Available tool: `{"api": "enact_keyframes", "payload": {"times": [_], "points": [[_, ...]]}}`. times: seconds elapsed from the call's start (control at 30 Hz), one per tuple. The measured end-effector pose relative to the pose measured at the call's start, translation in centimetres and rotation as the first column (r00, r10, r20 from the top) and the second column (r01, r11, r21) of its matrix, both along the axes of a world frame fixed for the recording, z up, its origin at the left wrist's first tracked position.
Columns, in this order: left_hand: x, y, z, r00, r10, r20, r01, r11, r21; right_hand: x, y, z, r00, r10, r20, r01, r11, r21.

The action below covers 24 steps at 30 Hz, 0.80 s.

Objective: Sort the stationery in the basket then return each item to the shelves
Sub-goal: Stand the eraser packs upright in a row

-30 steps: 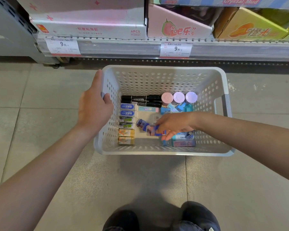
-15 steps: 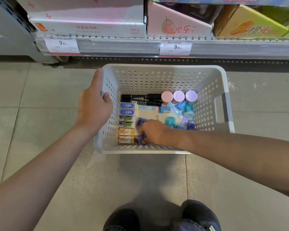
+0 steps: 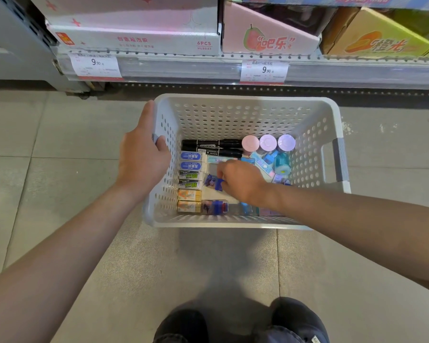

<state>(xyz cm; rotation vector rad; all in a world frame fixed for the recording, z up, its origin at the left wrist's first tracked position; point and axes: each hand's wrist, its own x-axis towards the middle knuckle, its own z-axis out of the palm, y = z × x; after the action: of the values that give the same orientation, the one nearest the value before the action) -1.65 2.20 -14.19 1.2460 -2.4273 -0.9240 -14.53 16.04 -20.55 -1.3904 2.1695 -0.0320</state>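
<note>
Head camera looks down past our two bare arms at a white perforated basket (image 3: 245,115) standing on the tiled floor (image 3: 35,149), just in front of a low shelf (image 3: 178,68) carrying price tags (image 3: 96,65) and display boxes (image 3: 134,33). Our left hand (image 3: 141,164) grips the basket's left rim, thumb outside along the edge and the fingers (image 3: 162,144) curled over it. Our right hand (image 3: 240,180) reaches down inside the basket; its fingers are curled and pinch a small blue packaged item (image 3: 214,181) near the middle of the basket's floor. Along the inner left wall lies a neat column of boxed erasers (image 3: 191,179): two blue, two green, two orange. Two black markers (image 3: 213,147) lie side by side at the far end, with three round pastel lids (image 3: 268,142) in a row to their right. Light-blue correction tapes (image 3: 275,162) lie jumbled beside our wrist. Another blue packet (image 3: 216,207) rests by the near wall. Our dark shoes (image 3: 295,320) show at the bottom edge.
</note>
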Motion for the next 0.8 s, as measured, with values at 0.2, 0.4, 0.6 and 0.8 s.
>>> {"api": "enact_keyframes", "payload": {"times": [0.2,0.4,0.6,0.8], "points": [[-0.1,0.0,0.1,1.0,0.005,0.008,-0.005,1.0,0.023,0.3,-0.6,-1.6,0.998,0.021,0.059,-0.029,0.99,0.141],[0.0,-0.2,-0.1,1.0,0.008,0.0,-0.008,1.0,0.016,-0.4,-0.3,-1.9,0.97,0.089,0.225,-0.121,0.984,0.134],[0.0,-0.1,0.0,1.0,-0.002,0.003,0.001,1.0,0.022,-0.7,0.7,-2.9,0.938,0.101,0.333,-0.134,0.988,0.078],[0.1,0.0,0.1,1.0,-0.007,0.003,0.007,1.0,0.026,-2.4,0.7,-0.7,0.887,0.06,0.457,-0.157,0.972,0.177]]}}
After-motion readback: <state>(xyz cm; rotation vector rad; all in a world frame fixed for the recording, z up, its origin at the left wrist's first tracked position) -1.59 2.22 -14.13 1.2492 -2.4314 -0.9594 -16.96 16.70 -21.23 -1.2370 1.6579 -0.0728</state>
